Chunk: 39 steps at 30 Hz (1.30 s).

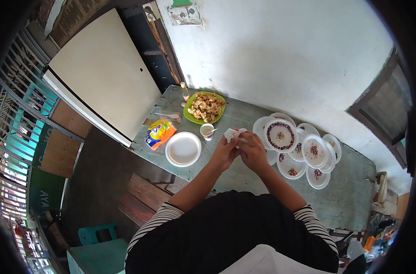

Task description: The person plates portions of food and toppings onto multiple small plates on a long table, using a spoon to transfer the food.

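The left hand (223, 154) and right hand (254, 148) together pinch a crumpled white tissue (233, 133); work it gently, clear of the disposable cup (206, 133).

Left hand (224, 153) meets right hand (253, 149), both curled.

I hold crumpled, matt white paper (234, 133) over a dull, scuffed bench (340, 201); near its left edge lies a glossy plastic packet (160, 134), by its wall-side edge a smooth, shiny green plate (188, 116).
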### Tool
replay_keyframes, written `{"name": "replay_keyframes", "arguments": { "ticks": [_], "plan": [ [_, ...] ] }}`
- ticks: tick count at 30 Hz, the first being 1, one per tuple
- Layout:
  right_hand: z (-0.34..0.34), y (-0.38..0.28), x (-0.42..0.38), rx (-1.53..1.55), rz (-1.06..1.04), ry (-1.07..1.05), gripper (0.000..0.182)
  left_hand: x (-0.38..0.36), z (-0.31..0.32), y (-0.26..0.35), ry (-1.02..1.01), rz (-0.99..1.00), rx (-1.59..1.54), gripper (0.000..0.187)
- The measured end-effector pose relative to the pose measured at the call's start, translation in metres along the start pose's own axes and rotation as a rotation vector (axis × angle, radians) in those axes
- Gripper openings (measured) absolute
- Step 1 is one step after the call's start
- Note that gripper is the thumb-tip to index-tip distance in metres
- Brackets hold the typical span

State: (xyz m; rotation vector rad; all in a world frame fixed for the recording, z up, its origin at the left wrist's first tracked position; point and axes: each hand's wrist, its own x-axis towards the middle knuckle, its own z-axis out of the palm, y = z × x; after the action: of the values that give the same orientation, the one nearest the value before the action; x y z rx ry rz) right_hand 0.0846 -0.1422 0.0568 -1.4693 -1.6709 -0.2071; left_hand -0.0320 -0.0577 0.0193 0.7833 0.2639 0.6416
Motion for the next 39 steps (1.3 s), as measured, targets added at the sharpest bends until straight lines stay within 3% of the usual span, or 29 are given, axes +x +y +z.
{"name": "replay_keyframes", "arguments": {
  "ticks": [3, 5, 6, 8, 10, 13, 15, 18, 21, 23, 24, 25, 26, 27, 30, 35, 36, 38, 39],
  "plan": [
    [-0.009, 0.013, -0.001, 0.058, -0.010, 0.006, 0.028, -0.002, 0.003, 0.012, -0.033, -0.174, -0.200, 0.041],
    [-0.015, 0.016, -0.003, 0.237, 0.303, 0.032, 0.024, 0.000, 0.001, 0.018, -0.085, -0.338, -0.300, 0.048],
    [-0.018, 0.016, -0.004, 0.239, 0.306, 0.025, 0.024, -0.003, 0.003, 0.017, -0.079, -0.338, -0.305, 0.048],
    [-0.021, 0.017, -0.004, 0.343, 0.404, 0.002, 0.021, -0.009, 0.006, 0.012, -0.241, -0.001, 0.296, 0.053],
    [-0.013, 0.018, -0.006, 0.323, 0.331, 0.010, 0.023, -0.005, -0.001, 0.004, -0.163, -0.026, 0.335, 0.049],
    [0.001, 0.020, -0.015, 0.387, 0.462, 0.098, 0.025, -0.007, -0.014, 0.002, -0.090, -0.041, 0.476, 0.040],
    [0.014, 0.037, -0.033, 0.710, 0.705, -0.042, 0.019, -0.010, -0.016, 0.005, -0.090, -0.026, 0.575, 0.036],
    [0.021, 0.032, -0.048, 0.835, 0.880, -0.229, 0.021, -0.019, -0.016, 0.007, -0.056, 0.046, 0.745, 0.027],
    [0.036, 0.030, -0.062, 0.642, 0.915, -0.211, 0.022, -0.021, -0.031, -0.002, -0.009, -0.032, 0.804, 0.024],
    [0.046, 0.035, -0.070, 0.653, 0.901, -0.185, 0.022, -0.020, -0.037, 0.000, -0.044, 0.119, 1.178, 0.022],
    [0.047, 0.033, -0.069, 0.669, 0.887, -0.160, 0.022, -0.019, -0.036, 0.005, -0.047, 0.117, 1.173, 0.022],
    [0.048, 0.032, -0.068, 0.665, 0.893, -0.159, 0.022, -0.017, -0.034, 0.012, -0.066, 0.286, 1.200, 0.021],
    [0.050, 0.029, -0.067, 0.854, 0.997, -0.110, 0.022, -0.016, -0.035, 0.017, -0.085, 0.455, 1.222, 0.020],
    [0.051, 0.025, -0.065, 1.046, 1.096, -0.055, 0.022, -0.015, -0.039, 0.020, -0.089, 0.450, 1.219, 0.020],
    [0.064, 0.017, -0.057, 1.176, 1.157, 0.079, 0.022, -0.009, -0.053, 0.026, -0.089, 0.278, 1.033, 0.019],
    [0.089, 0.011, -0.053, 1.277, 1.420, 0.120, 0.021, -0.004, -0.078, 0.022, -0.194, 0.403, 1.431, 0.018],
    [0.089, 0.007, -0.048, 1.308, 1.508, 0.156, 0.021, -0.005, -0.082, 0.027, -0.207, 0.390, 1.430, 0.018],
    [0.101, 0.004, -0.051, 1.300, 1.525, 0.179, 0.020, -0.008, -0.087, 0.034, -0.400, 0.181, 1.496, 0.028],
    [0.114, 0.015, -0.066, 1.294, 1.485, 0.162, 0.020, -0.009, -0.094, 0.034, -0.411, 0.171, 1.489, 0.028]
  ]
}}
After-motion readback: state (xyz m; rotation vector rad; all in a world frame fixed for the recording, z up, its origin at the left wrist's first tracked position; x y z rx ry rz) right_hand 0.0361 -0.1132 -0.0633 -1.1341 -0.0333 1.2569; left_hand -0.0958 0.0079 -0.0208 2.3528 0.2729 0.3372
